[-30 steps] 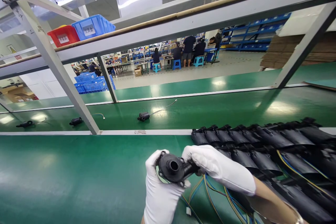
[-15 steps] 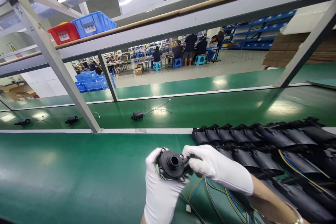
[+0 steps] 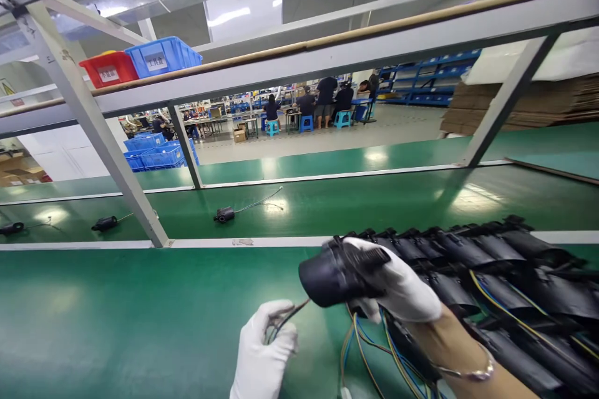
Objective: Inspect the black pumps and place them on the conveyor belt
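Note:
A black pump [image 3: 322, 277] with a rounded body is gripped in my white-gloved right hand [image 3: 397, 287], slightly blurred, above the green bench. Its body points left, and the fingers wrap round the spout end. My gloved left hand [image 3: 266, 340] is closed on the pump's dark wire lead [image 3: 292, 315], lower left of the body. Just right of the hands lie rows of similar black pumps [image 3: 449, 293]. Coloured wires [image 3: 365, 349] hang from them onto the bench.
Beyond the white divider, a green belt [image 3: 327, 206] carries a few spaced pumps [image 3: 224, 215]. A slanted metal post [image 3: 107, 149] rises at left. Red [image 3: 110, 70] and blue [image 3: 163, 56] bins rest on the upper shelf. People [image 3: 326, 100] sit and stand far behind.
The pump has turned from its nozzle facing me to its body pointing left, and rises in my right hand. My left hand has moved from the pump body down to its wires.

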`<action>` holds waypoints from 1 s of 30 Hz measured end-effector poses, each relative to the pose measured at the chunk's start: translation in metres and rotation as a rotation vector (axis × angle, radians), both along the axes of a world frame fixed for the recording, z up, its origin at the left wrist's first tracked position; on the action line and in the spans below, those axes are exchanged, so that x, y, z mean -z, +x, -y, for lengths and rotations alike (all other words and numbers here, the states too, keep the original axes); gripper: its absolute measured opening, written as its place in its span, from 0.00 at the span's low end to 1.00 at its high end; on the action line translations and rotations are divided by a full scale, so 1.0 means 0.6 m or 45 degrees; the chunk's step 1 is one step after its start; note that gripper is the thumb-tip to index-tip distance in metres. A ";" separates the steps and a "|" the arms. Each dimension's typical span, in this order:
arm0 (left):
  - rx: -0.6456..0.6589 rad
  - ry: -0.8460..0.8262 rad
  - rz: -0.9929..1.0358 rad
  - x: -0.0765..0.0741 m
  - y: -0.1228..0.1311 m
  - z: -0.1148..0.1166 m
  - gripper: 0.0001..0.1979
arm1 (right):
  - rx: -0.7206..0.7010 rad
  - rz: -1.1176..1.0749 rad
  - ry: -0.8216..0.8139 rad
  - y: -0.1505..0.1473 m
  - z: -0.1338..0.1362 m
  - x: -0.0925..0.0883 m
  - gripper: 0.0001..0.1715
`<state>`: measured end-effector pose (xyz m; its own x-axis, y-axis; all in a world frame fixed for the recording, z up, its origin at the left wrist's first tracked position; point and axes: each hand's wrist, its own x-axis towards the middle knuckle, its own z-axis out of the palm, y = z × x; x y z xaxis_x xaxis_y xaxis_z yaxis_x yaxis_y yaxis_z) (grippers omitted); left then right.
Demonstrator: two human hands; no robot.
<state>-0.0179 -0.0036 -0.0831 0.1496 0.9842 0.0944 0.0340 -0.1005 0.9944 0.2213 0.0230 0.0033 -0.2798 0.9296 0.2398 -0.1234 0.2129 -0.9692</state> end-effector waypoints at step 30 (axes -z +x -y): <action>-0.237 -0.026 -0.557 0.101 0.005 -0.067 0.22 | 1.220 0.933 0.189 0.229 -0.189 -0.184 0.18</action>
<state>-0.0150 0.0368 -0.1435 -0.0080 0.9991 0.0425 0.4653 -0.0339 0.8845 0.3588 0.1362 0.1137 0.3922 0.8108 0.4345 0.7116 0.0319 -0.7019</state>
